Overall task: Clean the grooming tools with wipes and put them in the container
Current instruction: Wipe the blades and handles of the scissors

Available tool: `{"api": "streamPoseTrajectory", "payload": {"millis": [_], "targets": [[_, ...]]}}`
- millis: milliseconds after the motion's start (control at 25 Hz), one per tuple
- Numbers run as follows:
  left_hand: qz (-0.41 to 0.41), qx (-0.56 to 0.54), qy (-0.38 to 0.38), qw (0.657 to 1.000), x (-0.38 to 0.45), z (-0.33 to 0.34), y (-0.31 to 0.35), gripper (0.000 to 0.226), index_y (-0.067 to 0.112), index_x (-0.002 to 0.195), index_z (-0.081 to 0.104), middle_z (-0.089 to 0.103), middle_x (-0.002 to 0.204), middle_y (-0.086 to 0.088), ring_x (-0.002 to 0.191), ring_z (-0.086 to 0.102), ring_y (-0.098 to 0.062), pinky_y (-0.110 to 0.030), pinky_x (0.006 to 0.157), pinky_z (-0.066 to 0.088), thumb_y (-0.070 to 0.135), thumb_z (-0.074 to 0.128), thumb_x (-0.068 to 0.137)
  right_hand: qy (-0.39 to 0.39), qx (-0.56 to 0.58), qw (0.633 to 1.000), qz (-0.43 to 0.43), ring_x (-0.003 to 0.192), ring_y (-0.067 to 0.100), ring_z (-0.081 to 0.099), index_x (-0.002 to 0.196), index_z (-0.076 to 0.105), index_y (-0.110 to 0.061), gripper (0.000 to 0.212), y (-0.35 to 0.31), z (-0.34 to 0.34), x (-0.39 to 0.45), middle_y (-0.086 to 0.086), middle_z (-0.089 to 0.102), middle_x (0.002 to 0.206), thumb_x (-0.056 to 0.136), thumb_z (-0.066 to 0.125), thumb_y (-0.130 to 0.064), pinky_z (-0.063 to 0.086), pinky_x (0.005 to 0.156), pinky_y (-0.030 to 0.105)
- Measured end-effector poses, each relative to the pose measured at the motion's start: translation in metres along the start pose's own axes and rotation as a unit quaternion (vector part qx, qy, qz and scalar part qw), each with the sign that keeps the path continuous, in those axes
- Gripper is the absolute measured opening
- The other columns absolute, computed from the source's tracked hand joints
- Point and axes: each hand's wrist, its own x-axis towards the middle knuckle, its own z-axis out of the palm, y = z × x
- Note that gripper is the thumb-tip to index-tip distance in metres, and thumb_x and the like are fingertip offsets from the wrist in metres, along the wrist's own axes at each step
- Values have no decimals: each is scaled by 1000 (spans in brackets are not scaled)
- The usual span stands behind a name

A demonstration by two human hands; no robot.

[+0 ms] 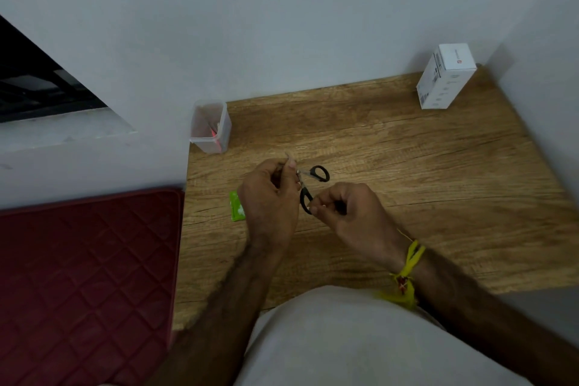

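Observation:
Small black-handled scissors (315, 178) hang between my hands above the wooden table (423, 166). My right hand (347, 210) pinches the lower handle loop. My left hand (271, 197) is closed around the blade end, which is mostly hidden; whether a wipe is in its fingers is not visible. A green wipe packet (235, 207) lies on the table just left of my left hand. The clear plastic container (210, 127) stands at the table's back left corner with a reddish item inside.
A white cardboard box (445, 78) stands at the back right corner against the wall. A dark red quilted mat (84, 285) lies to the left of the table. My light shirt (344, 338) covers the near table edge.

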Motion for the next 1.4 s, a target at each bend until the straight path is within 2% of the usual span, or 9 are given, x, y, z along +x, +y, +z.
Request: {"api": "streamPoseTrajectory", "payload": {"millis": [120, 240, 400, 520, 600, 920, 1120, 1280, 1400], "targets": [[-24, 19, -67, 997, 6, 1, 3, 22, 17, 76, 70, 69, 63, 3, 61, 69, -15, -45, 59, 60, 19, 63, 97, -2, -186, 968, -171, 82, 9, 50, 93, 73, -20, 9, 15, -9, 5, -6, 57, 89, 94, 64, -20, 39, 70, 27], [-38, 38, -119, 991, 12, 3, 3, 24, 19, 73, 67, 70, 66, -2, 64, 71, -21, -48, 64, 61, 20, 62, 97, 5, -360, 877, -318, 82, 16, 47, 94, 72, -20, 23, 21, -20, 10, 0, 56, 93, 95, 49, -24, 34, 65, 30], [-16, 70, -160, 985, 21, 5, 1, 23, 15, 75, 68, 71, 66, -4, 63, 71, -23, -49, 64, 60, 24, 61, 95, 20, -437, 791, -428, 77, 22, 52, 96, 71, -20, 23, 21, -27, 17, 3, 58, 91, 88, 50, -16, 41, 64, 34], [-25, 85, -191, 978, 25, 3, 0, 22, 8, 81, 70, 71, 68, -6, 62, 72, -24, -48, 63, 61, 20, 61, 97, 31, -467, 752, -464, 79, 24, 53, 101, 67, -22, 21, 22, -27, 23, 5, 58, 91, 86, 57, -12, 43, 65, 37], [-26, 91, -207, 974, 26, 2, -1, 22, 7, 81, 70, 71, 69, -8, 62, 71, -25, -48, 62, 61, 19, 61, 97, 45, -457, 758, -463, 80, 23, 49, 107, 62, -23, 25, 23, -26, 24, 4, 57, 91, 86, 63, -11, 41, 67, 37], [-60, 75, -253, 963, 23, 5, 3, 23, 0, 83, 69, 71, 71, -9, 56, 71, -17, -28, 49, 57, 14, 60, 99, 29, -477, 744, -468, 81, 23, 50, 111, 65, -24, 27, 29, -30, 24, 4, 53, 94, 89, 50, -15, 42, 70, 38], [-66, 61, -250, 964, 23, 5, 2, 23, 0, 84, 69, 72, 72, -10, 55, 71, -20, -36, 51, 61, 14, 59, 99, 26, -476, 746, -465, 82, 22, 50, 109, 64, -24, 26, 25, -31, 25, 2, 54, 97, 88, 52, -14, 44, 70, 38], [-80, 21, -201, 976, 22, 4, -4, 23, -1, 87, 69, 71, 71, -10, 51, 69, -19, -33, 49, 58, 15, 59, 100, 16, -411, 846, -340, 87, 19, 46, 96, 69, -20, 23, 27, -16, 9, -2, 52, 97, 78, 76, -8, 47, 68, 40], [-95, -10, -140, 986, 14, 6, -6, 24, -2, 86, 68, 71, 72, -13, 51, 68, -17, -30, 48, 57, 16, 60, 99, 40, -273, 945, -175, 88, 13, 51, 94, 71, -18, 9, 21, -2, -5, -11, 50, 93, 89, 68, -11, 46, 74, 33]]}}
